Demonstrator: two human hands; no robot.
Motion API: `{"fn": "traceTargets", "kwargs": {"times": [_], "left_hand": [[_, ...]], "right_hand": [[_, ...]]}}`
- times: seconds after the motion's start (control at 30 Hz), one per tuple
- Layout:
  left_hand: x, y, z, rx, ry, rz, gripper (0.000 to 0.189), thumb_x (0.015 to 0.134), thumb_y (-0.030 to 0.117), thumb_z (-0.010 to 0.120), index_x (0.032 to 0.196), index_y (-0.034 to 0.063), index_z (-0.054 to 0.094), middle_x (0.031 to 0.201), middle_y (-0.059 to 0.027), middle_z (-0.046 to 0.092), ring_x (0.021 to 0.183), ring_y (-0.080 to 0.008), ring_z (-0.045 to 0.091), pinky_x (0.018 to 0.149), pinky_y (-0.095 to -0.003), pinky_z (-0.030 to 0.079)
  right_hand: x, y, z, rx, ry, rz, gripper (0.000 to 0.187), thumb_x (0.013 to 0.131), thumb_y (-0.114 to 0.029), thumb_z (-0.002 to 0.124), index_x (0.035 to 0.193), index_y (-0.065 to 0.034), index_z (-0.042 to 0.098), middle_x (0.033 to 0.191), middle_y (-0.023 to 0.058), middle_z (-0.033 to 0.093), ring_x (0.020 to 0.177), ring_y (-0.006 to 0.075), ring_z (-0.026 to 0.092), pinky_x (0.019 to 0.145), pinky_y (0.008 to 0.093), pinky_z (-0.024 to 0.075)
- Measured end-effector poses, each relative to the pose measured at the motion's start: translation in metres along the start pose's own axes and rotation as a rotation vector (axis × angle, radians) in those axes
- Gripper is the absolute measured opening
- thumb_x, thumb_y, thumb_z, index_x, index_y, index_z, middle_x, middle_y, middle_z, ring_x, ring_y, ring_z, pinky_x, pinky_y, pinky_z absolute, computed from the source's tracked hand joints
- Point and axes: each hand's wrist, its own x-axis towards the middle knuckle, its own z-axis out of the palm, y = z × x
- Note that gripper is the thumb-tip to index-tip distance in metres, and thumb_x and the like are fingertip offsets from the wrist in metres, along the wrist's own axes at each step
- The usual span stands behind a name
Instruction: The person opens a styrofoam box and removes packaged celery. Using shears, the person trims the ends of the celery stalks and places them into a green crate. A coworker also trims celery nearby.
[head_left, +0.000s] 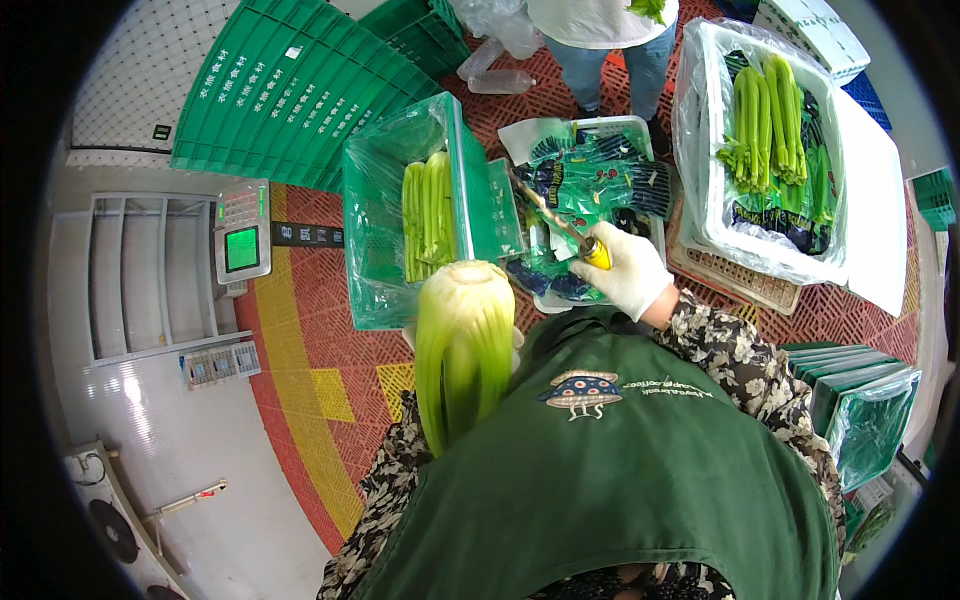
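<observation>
In my left hand (517, 341) is a large celery bunch (465, 345), its pale cut base up and its stalks down. The bunch hides most of that hand; bits of white glove show at either side. My right hand (630, 270), also in a white glove, grips the yellow handle of a knife (562, 223). Its stained blade points up and left, apart from the bunch. Beyond the bunch is a green plastic crate (381, 169) lined with clear film, with celery stalks (429, 217) lying inside.
Green celery bags and scraps fill a white crate (657, 232) under the knife. On the right stands a lined white foam box (701, 150) of celery. A digital scale (244, 232) is at left. Stacked green crates (300, 82) rise behind. Another person (607, 37) stands opposite.
</observation>
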Motion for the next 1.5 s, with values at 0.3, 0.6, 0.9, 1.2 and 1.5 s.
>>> {"fn": "traceTargets", "kwargs": {"times": [0.3, 0.6, 0.9, 1.2, 1.5], "left_hand": [[0.036, -0.011, 0.076, 0.664, 0.642, 0.500, 0.109, 0.073, 0.061, 0.077, 0.151, 0.0044, 0.026, 0.145, -0.0153, 0.044, 0.129, -0.0277, 0.048, 0.107, -0.0411, 0.041], [0.056, 0.004, 0.099, 1.000, 0.827, 0.160, 0.103, 0.064, 0.028, 0.092, 0.146, -0.0018, 0.037, 0.136, -0.0077, 0.054, 0.123, -0.0193, 0.052, 0.106, -0.0353, 0.039], [0.104, -0.035, 0.133, 2.282, 1.409, -0.291, 0.098, 0.067, 0.041, 0.083, 0.143, -0.0033, 0.040, 0.122, -0.0277, 0.059, 0.105, -0.0409, 0.059, 0.092, -0.0417, 0.048], [0.043, -0.025, 0.103, 2.412, 0.971, -0.045, 0.107, 0.061, 0.056, 0.086, 0.139, -0.0044, 0.043, 0.132, -0.0238, 0.052, 0.118, -0.0373, 0.054, 0.104, -0.0411, 0.042], [0.054, -0.034, 0.122, 1.839, 1.166, -0.150, 0.109, 0.057, 0.035, 0.091, 0.143, -0.0024, 0.034, 0.129, -0.0225, 0.056, 0.122, -0.0329, 0.056, 0.104, -0.0373, 0.042]], "right_hand": [[-0.009, -0.028, -0.004, 1.453, -0.562, 0.569, 0.038, 0.091, -0.029, 0.071, 0.117, -0.0068, 0.055, 0.114, 0.0122, 0.063, 0.105, 0.0267, 0.065, 0.072, 0.0416, 0.0588], [-0.003, -0.033, 0.030, 1.662, -0.481, 0.615, 0.041, 0.098, -0.037, 0.060, 0.120, -0.0027, 0.058, 0.113, 0.0147, 0.068, 0.100, 0.0276, 0.068, 0.088, 0.0452, 0.0558], [0.003, 0.014, 0.059, 1.631, -0.805, 0.613, 0.046, 0.103, -0.035, 0.045, 0.136, -0.0037, 0.052, 0.135, 0.0178, 0.058, 0.123, 0.0332, 0.057, 0.108, 0.0487, 0.0423], [0.009, 0.023, 0.056, 1.845, -1.131, 0.454, 0.024, 0.097, -0.026, 0.062, 0.106, -0.0046, 0.058, 0.099, 0.0076, 0.063, 0.093, 0.0208, 0.063, 0.087, 0.0369, 0.0512], [0.007, 0.014, 0.036, 1.568, -0.879, 0.419, 0.024, 0.095, -0.025, 0.064, 0.107, -0.0041, 0.057, 0.098, 0.0056, 0.061, 0.091, 0.0170, 0.061, 0.082, 0.0337, 0.0501]]}}
